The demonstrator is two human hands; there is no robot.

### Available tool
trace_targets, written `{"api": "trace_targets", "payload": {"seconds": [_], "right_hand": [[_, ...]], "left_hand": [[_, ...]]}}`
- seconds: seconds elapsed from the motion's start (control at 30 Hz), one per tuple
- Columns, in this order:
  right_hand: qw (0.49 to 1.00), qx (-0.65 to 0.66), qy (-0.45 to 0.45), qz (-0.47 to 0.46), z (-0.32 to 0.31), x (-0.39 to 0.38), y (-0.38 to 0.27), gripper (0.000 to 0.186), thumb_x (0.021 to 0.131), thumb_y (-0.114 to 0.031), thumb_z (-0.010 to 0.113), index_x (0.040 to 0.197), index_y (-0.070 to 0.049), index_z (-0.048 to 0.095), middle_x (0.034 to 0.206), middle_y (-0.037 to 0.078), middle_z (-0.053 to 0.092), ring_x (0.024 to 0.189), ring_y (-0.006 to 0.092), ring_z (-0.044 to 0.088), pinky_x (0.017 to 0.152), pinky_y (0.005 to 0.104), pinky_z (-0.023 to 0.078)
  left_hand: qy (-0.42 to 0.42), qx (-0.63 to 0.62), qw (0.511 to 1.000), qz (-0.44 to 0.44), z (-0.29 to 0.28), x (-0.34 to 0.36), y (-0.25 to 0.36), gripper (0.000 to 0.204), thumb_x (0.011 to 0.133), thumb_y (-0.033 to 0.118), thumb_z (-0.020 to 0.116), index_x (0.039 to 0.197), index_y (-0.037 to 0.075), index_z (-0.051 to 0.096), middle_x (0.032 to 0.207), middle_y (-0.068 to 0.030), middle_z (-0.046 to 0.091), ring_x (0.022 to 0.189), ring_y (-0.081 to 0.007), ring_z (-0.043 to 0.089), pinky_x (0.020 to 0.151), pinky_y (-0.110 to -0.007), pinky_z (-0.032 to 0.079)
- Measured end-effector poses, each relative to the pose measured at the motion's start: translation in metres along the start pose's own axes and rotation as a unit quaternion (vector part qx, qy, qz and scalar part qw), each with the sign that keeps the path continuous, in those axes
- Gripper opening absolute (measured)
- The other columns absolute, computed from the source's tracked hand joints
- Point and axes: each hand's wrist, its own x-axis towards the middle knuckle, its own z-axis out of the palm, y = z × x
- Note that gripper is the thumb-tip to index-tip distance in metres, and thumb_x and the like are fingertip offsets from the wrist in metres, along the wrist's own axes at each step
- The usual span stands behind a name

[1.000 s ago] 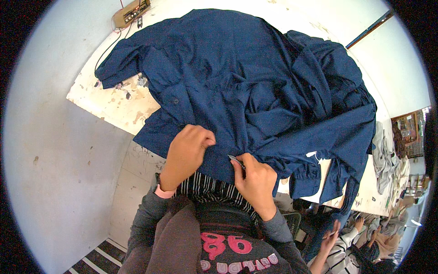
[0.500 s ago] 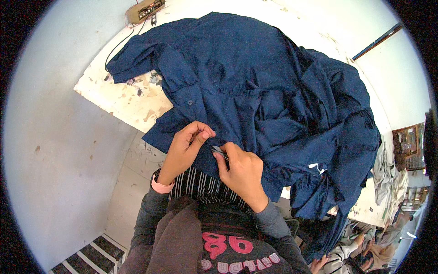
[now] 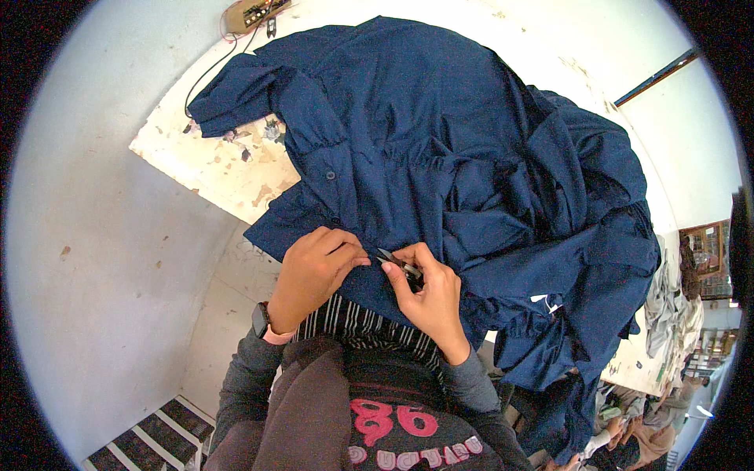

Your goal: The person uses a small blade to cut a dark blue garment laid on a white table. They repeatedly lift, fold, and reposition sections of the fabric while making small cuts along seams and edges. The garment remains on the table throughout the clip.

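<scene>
Cloth first: big dark blue shirt [image 3: 471,173], heaped over most of the counter [image 3: 212,169], near edge hanging down to the person's lap. One sleeve flung out to the far left. Button strip running down the left part, toward the hands.

Counter next: white, chipped and stained, bare only on the left. Small scraps lying there, just beside the sleeve. Small box with wires [image 3: 251,12] at the far edge, black cable trailing from it.

Left hand [image 3: 314,271] next: grip pinched tight on the near edge of the shirt, holding a fold still. Dark watch [image 3: 261,320] with a pink band on that wrist.

Right hand [image 3: 428,294]: grip closed around small metal thread snips [image 3: 397,263], tips pointing left, touching the cloth right beside the left thumb.

Smallest of all: the thread itself, too tiny to make out.

As for how far along: looks like loose-thread trimming, busy at one spot on the near hem. Most of the shirt bunched up and not spread out, so likely much left to check. No telling which parts are already clean.
</scene>
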Motion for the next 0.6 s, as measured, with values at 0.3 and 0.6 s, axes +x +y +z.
{"api": "trace_targets", "payload": {"seconds": [0.3,0.6], "right_hand": [[0.993,-0.105,-0.024,-0.045,0.005,0.004,-0.007,0.019,0.091,-0.022,0.076,0.093,-0.007,0.065,0.082,0.011,0.075,0.068,0.0281,0.074,0.059,0.0359,0.055],[0.985,-0.153,-0.026,-0.077,0.008,0.006,-0.008,0.019,0.091,-0.024,0.076,0.093,-0.009,0.066,0.081,0.01,0.074,0.063,0.0306,0.071,0.057,0.0377,0.053]], "left_hand": [[0.022,-0.047,0.996,-0.068,0.005,0.006,-0.009,0.009,0.09,0.016,0.071,0.089,0.007,0.069,0.086,-0.0062,0.07,0.078,-0.0277,0.065,0.071,-0.039,0.052],[0.089,-0.094,0.983,-0.128,0.006,0.004,-0.013,0.006,0.094,0.01,0.068,0.092,0.005,0.068,0.088,-0.0066,0.071,0.076,-0.0234,0.067,0.07,-0.032,0.052]]}}
